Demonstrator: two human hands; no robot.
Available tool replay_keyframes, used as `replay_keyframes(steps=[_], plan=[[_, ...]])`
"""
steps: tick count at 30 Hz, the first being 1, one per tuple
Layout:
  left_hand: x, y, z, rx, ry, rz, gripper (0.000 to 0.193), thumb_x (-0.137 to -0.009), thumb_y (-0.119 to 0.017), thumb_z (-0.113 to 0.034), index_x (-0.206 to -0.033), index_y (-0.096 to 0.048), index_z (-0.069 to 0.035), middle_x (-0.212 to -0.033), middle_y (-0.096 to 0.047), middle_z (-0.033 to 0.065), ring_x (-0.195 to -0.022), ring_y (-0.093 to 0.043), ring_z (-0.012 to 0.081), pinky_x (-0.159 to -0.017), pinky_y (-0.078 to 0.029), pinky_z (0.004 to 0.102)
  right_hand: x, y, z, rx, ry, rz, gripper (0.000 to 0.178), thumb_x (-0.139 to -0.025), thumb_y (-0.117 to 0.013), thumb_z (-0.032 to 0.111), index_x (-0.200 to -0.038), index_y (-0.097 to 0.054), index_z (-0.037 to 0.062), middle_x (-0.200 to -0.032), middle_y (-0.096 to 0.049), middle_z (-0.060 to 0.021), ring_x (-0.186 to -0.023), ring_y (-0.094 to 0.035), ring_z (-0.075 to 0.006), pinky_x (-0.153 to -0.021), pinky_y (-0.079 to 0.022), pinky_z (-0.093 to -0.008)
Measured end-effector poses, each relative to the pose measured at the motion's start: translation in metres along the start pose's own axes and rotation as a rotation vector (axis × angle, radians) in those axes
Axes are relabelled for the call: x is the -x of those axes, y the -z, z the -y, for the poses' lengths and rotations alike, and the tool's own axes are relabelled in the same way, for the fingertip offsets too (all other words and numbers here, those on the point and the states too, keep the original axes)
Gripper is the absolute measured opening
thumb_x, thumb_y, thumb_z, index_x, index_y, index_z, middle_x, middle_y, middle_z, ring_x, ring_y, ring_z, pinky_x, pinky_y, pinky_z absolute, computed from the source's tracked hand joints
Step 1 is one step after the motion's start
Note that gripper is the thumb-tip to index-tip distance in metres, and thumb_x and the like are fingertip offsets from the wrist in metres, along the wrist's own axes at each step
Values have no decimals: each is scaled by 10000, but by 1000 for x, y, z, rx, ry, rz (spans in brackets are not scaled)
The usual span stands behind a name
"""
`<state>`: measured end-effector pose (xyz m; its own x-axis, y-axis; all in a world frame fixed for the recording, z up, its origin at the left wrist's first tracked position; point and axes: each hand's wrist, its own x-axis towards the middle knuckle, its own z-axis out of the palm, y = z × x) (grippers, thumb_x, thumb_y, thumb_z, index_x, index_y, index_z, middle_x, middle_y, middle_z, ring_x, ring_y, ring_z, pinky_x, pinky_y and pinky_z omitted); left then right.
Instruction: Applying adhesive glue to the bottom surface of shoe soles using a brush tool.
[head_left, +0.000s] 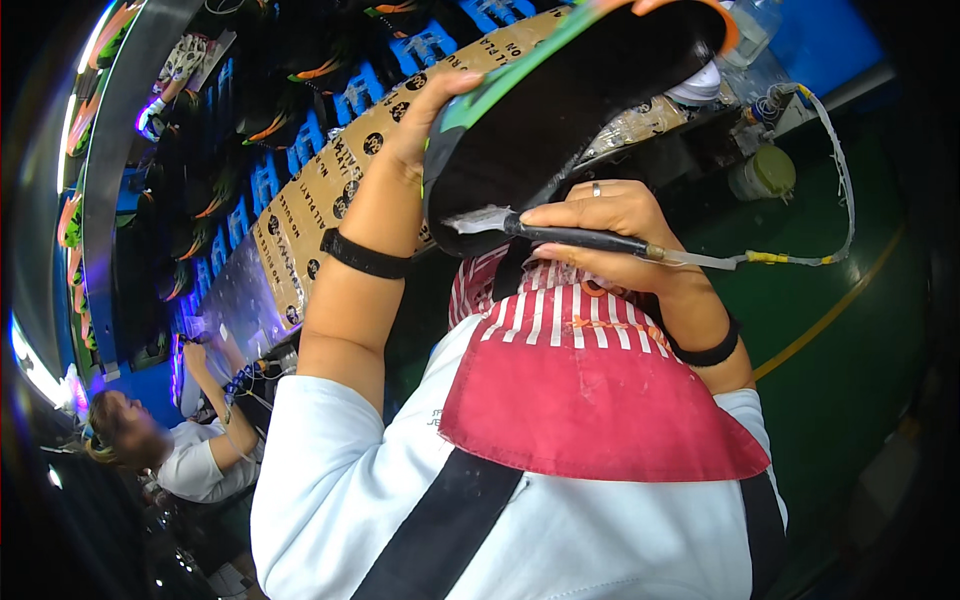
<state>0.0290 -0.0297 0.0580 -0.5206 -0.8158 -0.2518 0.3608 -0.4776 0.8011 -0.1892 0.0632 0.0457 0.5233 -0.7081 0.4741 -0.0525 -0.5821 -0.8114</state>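
Held up in front of me is a shoe point(560, 125) with green and orange sides, its long black underside facing me. My left hand point(432, 112) grips its left edge, thumb and fingers closed on the green side; some of those fingers are hidden behind it. In my right hand point(612, 222) is a black-handled brush point(585, 238), pinched between thumb and fingers. Its whitish bristles touch the lower left end of the black underside. From the back of the handle a thin tube point(835, 150) loops away to the right and up.
A bench covered with printed brown paper point(330, 190) runs behind the shoe. Blue racks point(425, 45) with dark shoes line its far side. At lower left a co-worker point(190, 450) works at the bench. A pale green tub point(765, 175) stands at right, above a green floor point(850, 330).
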Motion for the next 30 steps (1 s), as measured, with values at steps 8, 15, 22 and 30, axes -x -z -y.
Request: replay_keyframes(steps=[8,15,22,30], plan=[[-1,-16,-7,-461,238,-55,397,-814,-600,-359,-1024,-649,-26,-904,-661,73,-816,-619,128,-752,-476,232,5,-8,-2,-77,42,178,222,-706,-740,115,-908,-687,39,-707,-643,-121,-601,-598,-246,-566,-465,-312],[-8,-18,-9,-625,277,39,426,-837,-579,-404,-1137,-623,-105,-1077,-632,39,-954,-605,114,-838,-466,238,1,-9,-2,51,105,157,188,-703,-734,107,-872,-686,40,-671,-627,-111,-570,-582,-254,-544,-459,-313],[-19,4,1,-638,262,201,440,-873,-537,-389,-1185,-584,-83,-1160,-591,51,-1086,-542,120,-939,-402,253,-6,-11,5,147,137,75,192,-704,-725,85,-885,-681,39,-643,-604,-100,-546,-564,-239,-529,-454,-312],[-24,62,1,-798,160,291,374,-938,-455,-259,-1245,-531,-60,-1276,-519,60,-1198,-463,139,-1022,-336,285,1,-13,5,127,154,78,193,-693,-727,61,-881,-686,55,-605,-577,-79,-509,-531,-219,-488,-438,-309]])
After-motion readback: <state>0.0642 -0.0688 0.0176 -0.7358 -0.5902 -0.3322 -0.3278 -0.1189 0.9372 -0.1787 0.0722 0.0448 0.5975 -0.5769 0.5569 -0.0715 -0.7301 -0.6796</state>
